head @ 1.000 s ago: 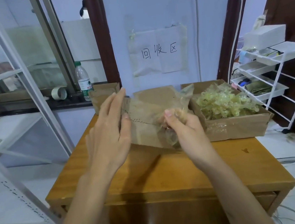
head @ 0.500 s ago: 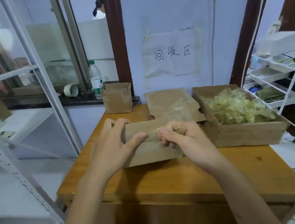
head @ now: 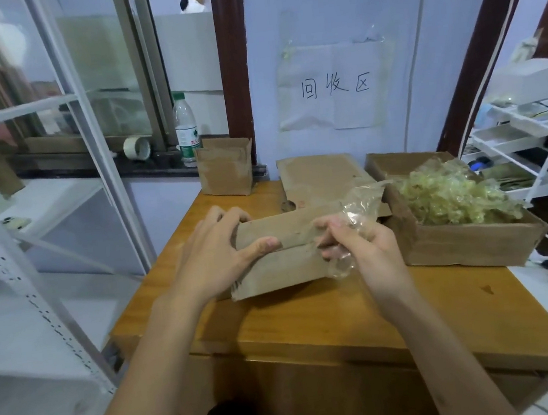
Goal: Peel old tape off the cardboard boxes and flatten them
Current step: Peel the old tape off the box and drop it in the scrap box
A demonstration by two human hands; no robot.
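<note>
A small brown cardboard box [head: 282, 261] lies on the wooden table [head: 349, 322], its flap standing up behind it. My left hand [head: 217, 259] grips the box's left end, thumb on the front face and fingers over the top edge. My right hand [head: 357, 249] pinches a crumpled strip of clear old tape [head: 359, 210] that lifts off the box's right end and trails up to the right. Behind, a flattened piece of cardboard [head: 317, 174] leans by the wall.
An open cardboard box [head: 460, 246] heaped with peeled yellowish tape sits at the table's right. A small empty box [head: 224, 166] stands at the back left, near a water bottle [head: 186, 131] and a tape roll [head: 136, 148] on the sill. White wire shelves [head: 527, 148] flank the right.
The box has come down from in front of me onto the table. My right hand has pulled the tape strip further off, toward the right.
</note>
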